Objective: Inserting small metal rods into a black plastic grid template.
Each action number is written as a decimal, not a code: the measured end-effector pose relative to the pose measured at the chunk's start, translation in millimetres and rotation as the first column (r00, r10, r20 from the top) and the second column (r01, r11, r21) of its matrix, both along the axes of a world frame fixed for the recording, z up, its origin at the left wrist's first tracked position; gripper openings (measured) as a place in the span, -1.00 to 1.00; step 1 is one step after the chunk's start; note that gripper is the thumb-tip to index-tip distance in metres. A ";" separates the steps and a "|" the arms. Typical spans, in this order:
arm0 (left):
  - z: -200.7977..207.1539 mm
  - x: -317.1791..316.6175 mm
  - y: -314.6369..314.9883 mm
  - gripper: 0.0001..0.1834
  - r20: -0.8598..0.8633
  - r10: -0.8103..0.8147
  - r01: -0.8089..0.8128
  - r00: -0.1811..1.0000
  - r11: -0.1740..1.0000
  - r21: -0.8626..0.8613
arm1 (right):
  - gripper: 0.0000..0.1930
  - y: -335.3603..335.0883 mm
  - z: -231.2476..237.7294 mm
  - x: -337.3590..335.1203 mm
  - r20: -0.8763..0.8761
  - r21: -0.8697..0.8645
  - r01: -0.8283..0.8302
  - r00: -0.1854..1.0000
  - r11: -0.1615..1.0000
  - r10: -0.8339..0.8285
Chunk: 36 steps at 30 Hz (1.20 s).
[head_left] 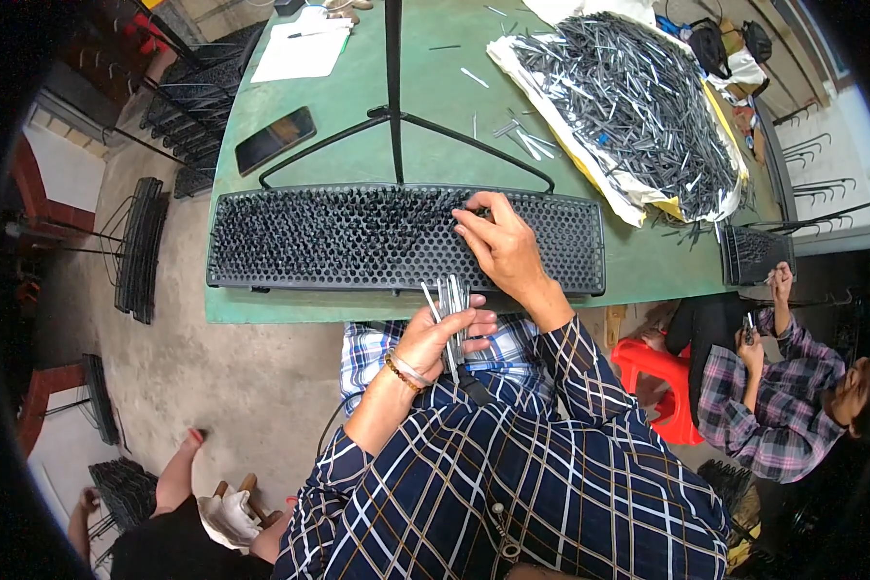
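While the black perforated rack (575,242) lies along the near edge of the green tabletop (358,106), dark upright pegs crowd its left part and reach the middle, so by my judgement the work stands a little past halfway; holes at the right end look bare and seem left to fill. The left hand (433,340) has its grip closed round a bundle of thin grey strips (452,300), just below the rack's front edge. The right hand (507,249) is over the rack with a narrow grip, fingertips near the holes; whether they pinch a piece I cannot tell. Counted: one rack before the person, one sack (628,205) heaped with strips too many to count, one phone (275,140), one red stool (667,387) and two other people (773,416)
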<state>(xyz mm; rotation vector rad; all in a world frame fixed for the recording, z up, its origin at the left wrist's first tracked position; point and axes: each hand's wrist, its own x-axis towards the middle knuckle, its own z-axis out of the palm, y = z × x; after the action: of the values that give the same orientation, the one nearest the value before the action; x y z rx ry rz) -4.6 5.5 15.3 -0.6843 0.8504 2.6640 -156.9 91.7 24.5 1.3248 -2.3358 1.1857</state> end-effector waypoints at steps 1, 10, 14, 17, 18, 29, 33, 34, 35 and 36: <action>0.2 0.5 -0.2 -0.67 0.002 -0.002 0.002 1.000 1.000 -0.013 | -0.84 -0.8 0.6 0.2 0.001 -0.001 -0.004 1.000 1.000 0.004; 3.9 0.2 -5.2 -0.69 -0.077 0.043 -0.046 0.996 0.999 -0.029 | -0.78 9.5 17.0 20.1 0.717 -0.039 -0.170 0.682 0.985 0.145; 9.5 -0.8 -4.5 -0.70 -0.087 -0.005 -0.004 0.996 0.995 -0.101 | -0.77 11.8 9.9 19.7 0.845 -0.133 -0.211 0.486 0.968 0.222; 5.9 0.8 -5.0 -0.68 -0.061 -0.012 0.004 0.998 0.990 -0.143 | -0.80 13.5 19.5 17.9 0.933 -0.046 -0.160 0.345 0.986 0.100; 5.5 1.2 -4.6 -0.68 -0.067 0.009 -0.018 0.998 0.992 -0.126 | -0.81 13.4 16.7 19.0 0.951 -0.101 -0.100 0.284 0.990 0.126; -8.9 1.1 -6.3 -0.69 -0.006 0.059 -0.060 0.998 0.996 -0.073 | -0.83 -21.5 10.4 11.8 0.648 -0.304 0.184 0.759 0.935 0.061; -9.1 1.9 -6.2 -0.69 0.012 0.050 -0.048 0.999 0.994 -0.098 | -0.87 -32.6 2.9 9.5 0.423 -0.257 0.133 0.906 0.957 -0.012; -9.4 1.9 -6.3 -0.69 0.022 0.048 -0.045 0.999 0.994 -0.098 | -0.88 -33.3 0.6 9.3 0.409 -0.244 0.117 0.912 0.963 -0.007; -8.5 1.3 -6.2 -0.69 0.021 0.048 -0.046 0.999 0.994 -0.097 | -0.88 -33.4 0.3 9.3 0.409 -0.243 0.117 0.913 0.963 -0.007; -6.4 0.9 -6.0 -0.70 0.036 0.052 -0.048 0.998 0.994 -0.097 | -0.88 -33.2 0.3 9.7 0.334 -0.236 0.084 0.943 0.968 0.000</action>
<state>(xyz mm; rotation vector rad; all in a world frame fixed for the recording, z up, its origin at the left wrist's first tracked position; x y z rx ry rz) -3.6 -0.5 8.9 -0.7872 0.9684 2.6586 -147.1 58.4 24.8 1.0516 -2.3118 1.7377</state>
